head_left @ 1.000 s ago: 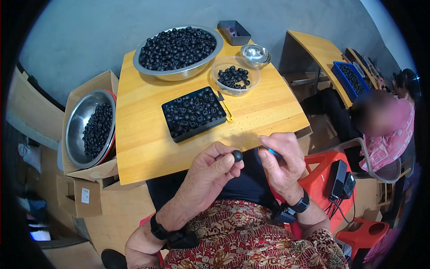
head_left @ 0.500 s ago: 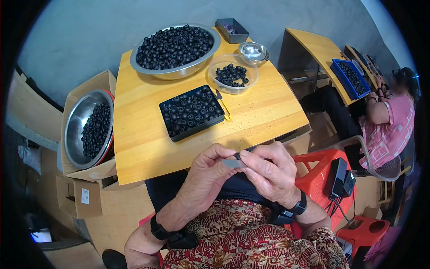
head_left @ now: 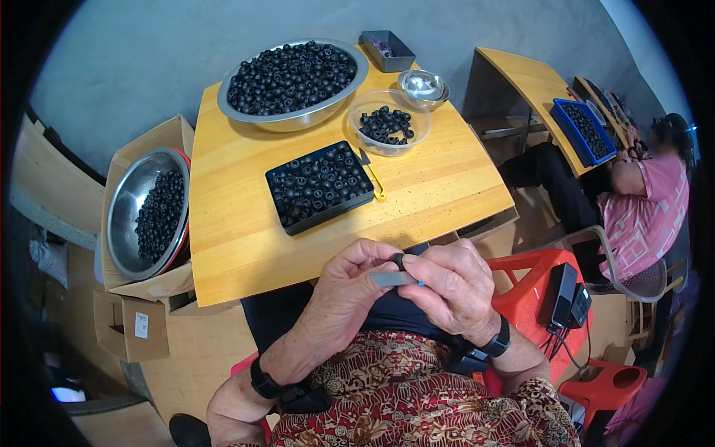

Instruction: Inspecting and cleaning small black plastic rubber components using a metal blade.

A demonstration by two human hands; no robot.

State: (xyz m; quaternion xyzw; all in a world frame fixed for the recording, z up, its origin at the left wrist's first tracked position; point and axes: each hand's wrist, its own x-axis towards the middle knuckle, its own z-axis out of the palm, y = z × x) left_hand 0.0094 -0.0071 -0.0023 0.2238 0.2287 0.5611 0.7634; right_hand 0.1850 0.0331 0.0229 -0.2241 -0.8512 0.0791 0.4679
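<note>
Above my lap, just off the table's near edge, both hands meet. My left hand (head_left: pixel 335 290) is closed, its fingertips pinching a small round black part (head_left: pixel 398 261). A flat grey blade (head_left: pixel 391 279) with a bit of blue at its right end lies against my left thumb, below the part. Closed around that blue end, my right hand (head_left: pixel 456 289) has its fingertips touching the black part too; most of the grip is hidden. Beyond my hands stands a dark tray (head_left: pixel 335 211) full of similar black parts with holes. Beside it lies a small knife (head_left: pixel 378 185) with a yellow handle.
A large metal bowl (head_left: pixel 298 123) heaped with black parts, a clear plastic bowl (head_left: pixel 391 150), a small metal bowl (head_left: pixel 423 84) and a dark box (head_left: pixel 398 62) stand on the wooden table (head_left: pixel 231 208). Left is another metal basin (head_left: pixel 123 223); right, a red stool (head_left: pixel 514 298) and a seated person (head_left: pixel 648 201).
The grey blade shows more of its length now, and a bit of blue appears at its right end. My right fingers have shifted slightly; the left hand has barely moved.
</note>
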